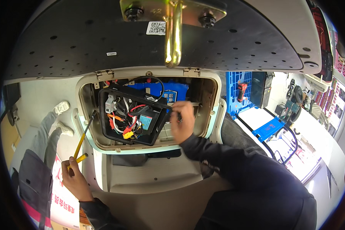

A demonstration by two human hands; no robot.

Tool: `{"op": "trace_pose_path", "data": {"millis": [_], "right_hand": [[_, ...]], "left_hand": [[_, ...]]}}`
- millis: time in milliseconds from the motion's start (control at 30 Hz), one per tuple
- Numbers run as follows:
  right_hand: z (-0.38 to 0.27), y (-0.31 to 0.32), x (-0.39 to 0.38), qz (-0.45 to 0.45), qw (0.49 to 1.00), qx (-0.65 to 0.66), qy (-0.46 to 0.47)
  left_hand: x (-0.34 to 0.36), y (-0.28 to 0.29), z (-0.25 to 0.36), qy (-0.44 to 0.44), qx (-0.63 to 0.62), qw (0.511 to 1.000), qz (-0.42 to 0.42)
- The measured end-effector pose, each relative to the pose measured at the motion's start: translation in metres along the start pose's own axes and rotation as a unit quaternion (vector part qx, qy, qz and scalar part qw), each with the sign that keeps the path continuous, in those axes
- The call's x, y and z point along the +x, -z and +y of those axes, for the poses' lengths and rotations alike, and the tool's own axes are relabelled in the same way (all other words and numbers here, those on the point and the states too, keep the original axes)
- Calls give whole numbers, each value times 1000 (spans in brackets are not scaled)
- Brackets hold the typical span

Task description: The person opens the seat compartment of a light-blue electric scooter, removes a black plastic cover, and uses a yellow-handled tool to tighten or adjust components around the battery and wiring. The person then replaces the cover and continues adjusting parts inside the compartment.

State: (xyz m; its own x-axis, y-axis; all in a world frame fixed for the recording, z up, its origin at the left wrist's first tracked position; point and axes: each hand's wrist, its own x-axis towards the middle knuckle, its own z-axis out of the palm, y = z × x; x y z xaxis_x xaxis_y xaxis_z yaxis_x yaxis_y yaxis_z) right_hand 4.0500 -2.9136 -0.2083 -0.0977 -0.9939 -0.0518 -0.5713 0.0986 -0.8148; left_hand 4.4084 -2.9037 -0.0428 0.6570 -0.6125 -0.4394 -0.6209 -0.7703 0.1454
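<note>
My left hand (77, 183), at the lower left, is closed round the crossbar of a yellow T-handle wrench (80, 145). The wrench's long shaft slants up to the left rim of an opening, its dark tip close to that rim. A black plastic tray (115, 140) sits tilted in the opening. Inside it lie tangled wires, a yellow connector (128, 135), orange and red connectors and a dark box with a teal label (145, 122). Curled fingers of my right hand (184, 123) are at the tray's right edge, seemingly gripping it; their tips are partly hidden.
Above the opening (214, 115) hangs a raised black seat underside (84, 46) with a brass-coloured latch loop (173, 42). Behind the tray lies a blue battery pack (142, 89). A person's legs (46, 132) show at left. At right are a blue crate (234, 103), a red power tool (242, 91) and a blue-framed cart (270, 128).
</note>
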Motion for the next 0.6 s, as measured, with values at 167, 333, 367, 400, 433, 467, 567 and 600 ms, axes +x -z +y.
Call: {"op": "trace_pose_path", "data": {"millis": [167, 333, 367, 400, 433, 467, 567, 600], "right_hand": [[-145, -18, 24, -22, 985, 148, 86], [-191, -67, 21, -181, 957, 215, 73], [-198, -78, 17, -242, 952, 177, 58], [-201, -92, 6, -330, 930, 157, 29], [-202, -104, 0, -308, 937, 159, 37], [-202, -115, -7, -286, 944, 160, 45], [-206, -129, -3, -228, 951, 204, 42], [-210, -127, 4, -210, 948, 234, 40]], "left_hand": [[9, 5, -32, 67, -265, 961, -39], [0, -12, -30, -6, -302, 953, -9], [-1, -16, -26, -23, -308, 951, -7], [3, -28, -32, -156, -254, 954, 35], [2, -26, -30, -181, -199, 963, 31], [0, -22, -24, -206, -144, 968, 26], [-1, -6, -18, -250, -26, 968, 11], [2, -1, -21, -251, -22, 968, -2]]}}
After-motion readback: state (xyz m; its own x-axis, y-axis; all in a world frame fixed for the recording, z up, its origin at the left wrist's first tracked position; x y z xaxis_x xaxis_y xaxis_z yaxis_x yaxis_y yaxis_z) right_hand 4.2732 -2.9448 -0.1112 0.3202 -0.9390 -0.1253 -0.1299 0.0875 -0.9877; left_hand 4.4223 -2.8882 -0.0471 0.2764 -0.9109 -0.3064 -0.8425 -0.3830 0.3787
